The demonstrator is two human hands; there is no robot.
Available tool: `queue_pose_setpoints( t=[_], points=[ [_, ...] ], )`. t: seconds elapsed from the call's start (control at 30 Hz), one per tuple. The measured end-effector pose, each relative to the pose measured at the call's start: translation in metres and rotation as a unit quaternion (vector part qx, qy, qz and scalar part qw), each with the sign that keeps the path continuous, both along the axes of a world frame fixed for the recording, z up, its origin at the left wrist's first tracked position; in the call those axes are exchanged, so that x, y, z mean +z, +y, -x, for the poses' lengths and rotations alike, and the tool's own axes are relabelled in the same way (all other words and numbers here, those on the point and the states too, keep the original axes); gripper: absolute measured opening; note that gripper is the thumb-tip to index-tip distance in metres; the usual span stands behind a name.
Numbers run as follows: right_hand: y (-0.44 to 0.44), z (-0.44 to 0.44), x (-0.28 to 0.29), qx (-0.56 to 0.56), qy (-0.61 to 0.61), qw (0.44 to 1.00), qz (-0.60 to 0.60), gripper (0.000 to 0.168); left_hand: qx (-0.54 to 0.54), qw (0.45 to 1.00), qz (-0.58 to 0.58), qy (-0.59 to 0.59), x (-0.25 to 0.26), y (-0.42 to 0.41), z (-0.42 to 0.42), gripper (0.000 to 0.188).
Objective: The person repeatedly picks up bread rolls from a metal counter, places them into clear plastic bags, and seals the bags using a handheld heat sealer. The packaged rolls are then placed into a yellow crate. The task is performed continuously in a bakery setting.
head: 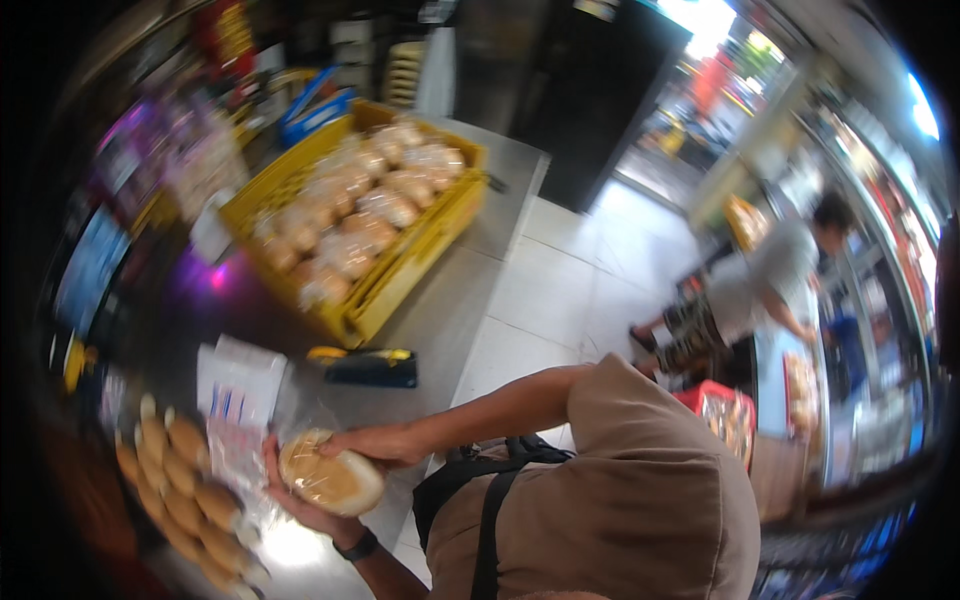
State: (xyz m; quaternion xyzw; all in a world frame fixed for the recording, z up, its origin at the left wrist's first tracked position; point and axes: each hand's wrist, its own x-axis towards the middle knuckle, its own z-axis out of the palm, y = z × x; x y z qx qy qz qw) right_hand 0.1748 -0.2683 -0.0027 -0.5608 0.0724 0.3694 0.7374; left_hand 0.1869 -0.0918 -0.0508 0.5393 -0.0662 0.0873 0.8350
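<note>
My left hand (304,506), with a dark watch band at the wrist, cups a pale oval bread (337,480) in clear plastic from below and from the far side. My right hand (382,446) rests on the near upper side of the same bread, its thumb on the wrapping. Beside the bread lies a stack of clear printed plastic bags (236,397) on the steel table (442,292). Several elongated brown rolls with pale ends (180,480) lie beyond my left hand. A dark flat object with a yellow item on it (373,367) lies above my right hand.
A yellow plastic crate (412,274) of wrapped buns stands on the table, with a blue plastic item (315,112) behind it. Across the white tiled floor (540,285), another person (765,277) leans towards shelves. A red basket (724,412) of wrapped goods stands behind my shoulder.
</note>
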Motion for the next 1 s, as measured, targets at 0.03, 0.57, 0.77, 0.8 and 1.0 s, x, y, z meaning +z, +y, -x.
queue_pose_setpoints(
  t=[0.03,0.57,0.77,0.8,1.0],
  points=[
    [-0.011,0.007,-0.002,0.014,0.072,0.992,-0.098,0.079,-0.038,0.996,0.081,0.025,-0.002,-0.003,-0.005,0.064],
    [-0.123,0.109,0.001,-0.237,-0.515,0.759,0.319,0.067,-0.399,0.89,0.117,0.186,-0.004,-0.145,-0.016,0.062],
    [-0.15,0.132,-0.008,-0.332,-0.468,0.732,0.368,0.063,-0.362,0.908,0.09,0.191,0.032,-0.197,-0.002,0.068],
    [-0.153,0.135,-0.002,-0.28,-0.597,0.521,0.543,0.063,-0.367,0.898,0.096,0.222,0.037,-0.203,0.007,0.067],
    [-0.15,0.168,-0.004,-0.391,-0.217,0.895,0.013,0.058,-0.535,0.828,-0.085,0.146,0.049,-0.191,0.038,0.062]
  ],
)
